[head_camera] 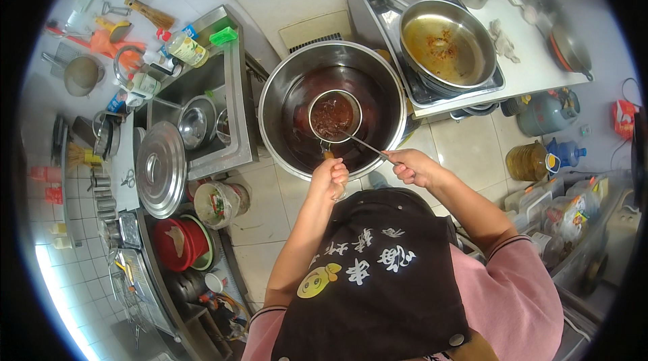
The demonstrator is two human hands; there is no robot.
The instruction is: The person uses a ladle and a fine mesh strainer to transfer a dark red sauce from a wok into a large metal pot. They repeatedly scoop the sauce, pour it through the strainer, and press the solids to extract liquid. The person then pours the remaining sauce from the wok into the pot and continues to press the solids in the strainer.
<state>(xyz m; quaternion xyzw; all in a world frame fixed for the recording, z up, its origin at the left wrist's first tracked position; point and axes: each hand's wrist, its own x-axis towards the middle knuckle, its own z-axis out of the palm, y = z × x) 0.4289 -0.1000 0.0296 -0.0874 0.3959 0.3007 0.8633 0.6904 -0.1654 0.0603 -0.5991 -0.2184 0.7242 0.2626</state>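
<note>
A large round steel pot (pixel 273 103) stands before me, holding dark reddish-brown liquid (pixel 298 146). My left hand (pixel 330 179) grips the handle of a round strainer (pixel 360 117), whose rim rests at or just above the liquid inside the pot. Reddish-brown bits and liquid fill the strainer. In my right hand (pixel 412 166) is the thin metal handle of a utensil (pixel 369 147); its far end dips into the strainer, and its head is hidden there.
Right of the pot, a steel pan (pixel 448 44) with yellow oil sits over a tray on a counter. A steel sink (pixel 238 123) with bowls is at left, near a large round lid (pixel 161 171). A bucket (pixel 215 204) of scraps stands on the tiled floor.
</note>
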